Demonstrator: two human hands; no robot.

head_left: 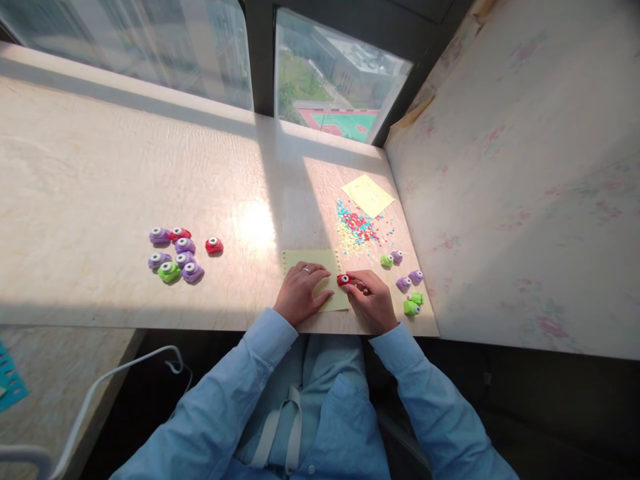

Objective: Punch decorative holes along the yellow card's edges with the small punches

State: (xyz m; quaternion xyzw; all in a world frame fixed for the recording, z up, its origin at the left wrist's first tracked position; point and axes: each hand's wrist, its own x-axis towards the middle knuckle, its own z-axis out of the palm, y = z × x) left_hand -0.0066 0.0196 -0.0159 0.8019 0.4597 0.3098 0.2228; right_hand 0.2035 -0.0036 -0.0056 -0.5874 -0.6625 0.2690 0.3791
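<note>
A pale yellow sheet of paper lies near the table's front edge, with punched marks along its left and right edges. My left hand rests flat on the sheet, fingers spread and a ring on one of them. At the sheet's right edge is a red craft punch with a white round top. My right hand closes its thumb and fingers on this punch from the right. Whether the paper sits inside the punch's slot I cannot tell.
Several purple, red and green punches stand in a group at left; a single red punch is beside them. More punches line the right edge. Beyond the sheet lie coloured paper bits and a yellow note. A wall bounds the right.
</note>
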